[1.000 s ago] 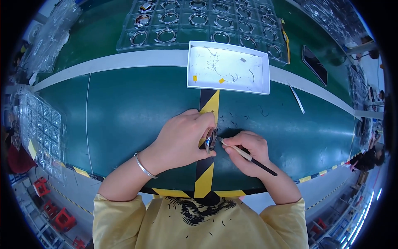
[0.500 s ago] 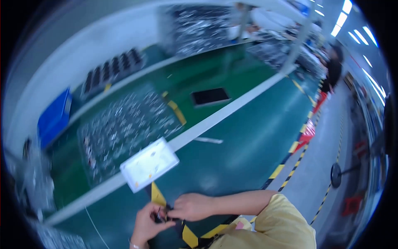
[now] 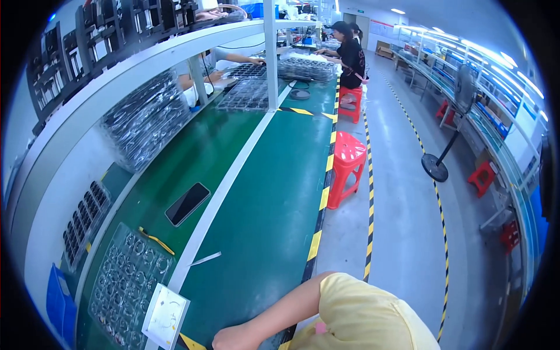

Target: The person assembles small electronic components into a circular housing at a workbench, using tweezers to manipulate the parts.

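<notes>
Small round metal-rimmed watch piece: it is not seen now; its place is probably beyond the lower edge, near the hands (this is only supposed).
Bare right hand (image 3: 236,338): its back is turned up and its fingers are cut by the lower edge; whether anything is gripped cannot be known.
Left hand: it is not shown, so its grip cannot be judged.
Handling: judging by the silvery round metal rings (image 3: 139,247) in the clear plastic compartment tray (image 3: 119,228), such a piece should be light, stiff and rather slippery; a glass face (if fitted) may be scratched easily.
Hold: the outer rim is best taken between fingertips, with the flat face left untouched.
Shallow white rectangular box (image 3: 153,318): it is placed near the right hand, to its left.
Change: since half a second ago, the view is turned rightward; the left hand is lost, the box appears lower, and the red plastic stool (image 3: 350,153) is seen clearly.
</notes>
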The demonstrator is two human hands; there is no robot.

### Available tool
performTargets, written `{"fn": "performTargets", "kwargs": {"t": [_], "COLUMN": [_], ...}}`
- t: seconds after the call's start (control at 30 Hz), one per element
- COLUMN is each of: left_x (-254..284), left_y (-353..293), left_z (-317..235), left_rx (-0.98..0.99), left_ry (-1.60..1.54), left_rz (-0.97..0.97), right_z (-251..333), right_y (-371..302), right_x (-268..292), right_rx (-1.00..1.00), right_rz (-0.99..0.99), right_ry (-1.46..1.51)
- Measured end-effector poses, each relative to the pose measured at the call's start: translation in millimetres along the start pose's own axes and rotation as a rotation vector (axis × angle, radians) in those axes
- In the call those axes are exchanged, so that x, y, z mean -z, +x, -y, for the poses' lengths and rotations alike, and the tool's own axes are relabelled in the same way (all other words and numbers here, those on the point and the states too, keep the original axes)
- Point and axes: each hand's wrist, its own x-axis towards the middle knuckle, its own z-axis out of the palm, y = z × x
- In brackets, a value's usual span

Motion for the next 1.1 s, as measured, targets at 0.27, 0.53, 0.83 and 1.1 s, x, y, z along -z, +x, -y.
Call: {"fn": "performTargets", "kwargs": {"t": [0.27, 0.53, 0.83, 1.1], "left_x": [6, 0, 5, -6], "left_y": [3, -5, 3, 2], "left_z": [2, -1, 9, -8], "left_rx": [0.001, -0.014, -0.107, -0.092], "left_ry": [-0.03, -0.116, -0.272, -0.284], "left_rz": [0.06, 0.053, 0.053, 0.01], "right_z": [-2, 0, 8, -1], "right_y": [2, -1, 0, -5], "right_x": [-4, -10, -3, -11], "right_rx": [0.027, 0.18, -0.004, -0.063], "right_rz": [-0.001, -0.071, -0.096, -0.118], "right_ry": [0.083, 0.059, 0.184, 0.015]}}
